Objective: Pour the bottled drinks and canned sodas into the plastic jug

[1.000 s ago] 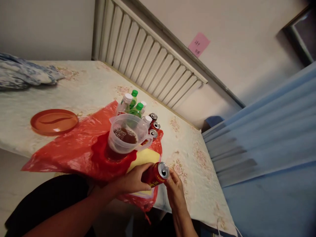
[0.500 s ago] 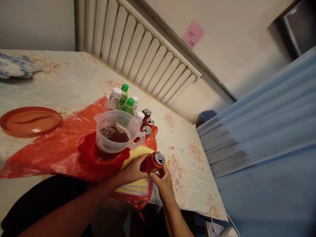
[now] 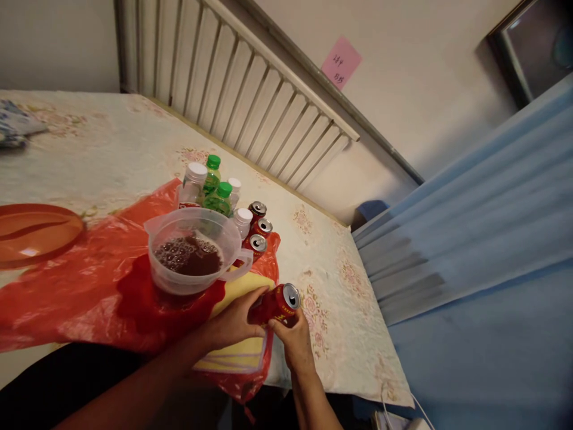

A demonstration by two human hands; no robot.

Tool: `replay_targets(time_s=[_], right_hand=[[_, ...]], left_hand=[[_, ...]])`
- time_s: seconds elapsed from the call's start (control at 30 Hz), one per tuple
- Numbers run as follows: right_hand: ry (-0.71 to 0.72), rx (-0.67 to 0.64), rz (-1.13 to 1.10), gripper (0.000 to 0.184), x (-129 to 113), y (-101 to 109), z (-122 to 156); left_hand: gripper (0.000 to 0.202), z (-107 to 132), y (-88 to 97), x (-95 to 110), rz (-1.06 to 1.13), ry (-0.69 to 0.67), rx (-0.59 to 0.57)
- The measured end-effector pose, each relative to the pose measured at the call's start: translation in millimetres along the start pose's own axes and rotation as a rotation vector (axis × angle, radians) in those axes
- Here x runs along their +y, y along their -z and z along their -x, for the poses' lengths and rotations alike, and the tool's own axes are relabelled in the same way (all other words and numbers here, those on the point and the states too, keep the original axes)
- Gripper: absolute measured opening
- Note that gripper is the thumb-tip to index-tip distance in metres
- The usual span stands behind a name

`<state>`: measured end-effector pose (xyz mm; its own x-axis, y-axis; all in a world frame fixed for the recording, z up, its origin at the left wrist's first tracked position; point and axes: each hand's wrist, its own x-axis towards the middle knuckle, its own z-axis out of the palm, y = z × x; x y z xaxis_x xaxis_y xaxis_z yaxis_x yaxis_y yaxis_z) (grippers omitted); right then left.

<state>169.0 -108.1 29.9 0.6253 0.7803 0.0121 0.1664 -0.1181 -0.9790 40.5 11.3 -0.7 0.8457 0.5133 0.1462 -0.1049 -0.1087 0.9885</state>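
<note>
Floral bedsheet (image 3: 111, 149) | slatted headboard (image 3: 250, 89) | blue curtain (image 3: 483, 239) | pink note (image 3: 341, 61)

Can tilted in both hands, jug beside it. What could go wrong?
1. The can, held tilted by the left hand and right hand, points its top at the flowered cover; dregs may drip there.
2. The jug of foamy drink sits on loose red plastic; a tug might tip it.

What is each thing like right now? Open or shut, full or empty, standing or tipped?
Red can: tipped sideways, held by left hand and right hand.
Clear jug: upright, no lid, part full of dark bubbly drink.
Three cans: upright beside the jug.
Bottles: upright, caps on.
Red bag: spread flat under the jug.
Orange dish: flat on the table.
</note>
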Motion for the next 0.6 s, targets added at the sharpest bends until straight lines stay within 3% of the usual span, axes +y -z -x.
replay_targets(time_s=[0.17, 0.37, 0.6], right_hand=[[0.037, 0.13, 0.016, 0.04, 3.0, 22.8, -31.9], [0.146, 0.273, 0.093, 0.039, 18.3, 45.4, -98.4], [0.164, 0.326, 0.106, 0.047, 43.7, 41.8, -159.6]], left_hand=[[0.076, -1.4, 0.5, -4.5, 0.029, 0.12, 0.048], [0.064, -2.7, 1.7, -13.6, 0.006, 0.151, 0.031], [0.06, -3.5, 4.5, -8.1, -0.036, 0.157, 0.001]])
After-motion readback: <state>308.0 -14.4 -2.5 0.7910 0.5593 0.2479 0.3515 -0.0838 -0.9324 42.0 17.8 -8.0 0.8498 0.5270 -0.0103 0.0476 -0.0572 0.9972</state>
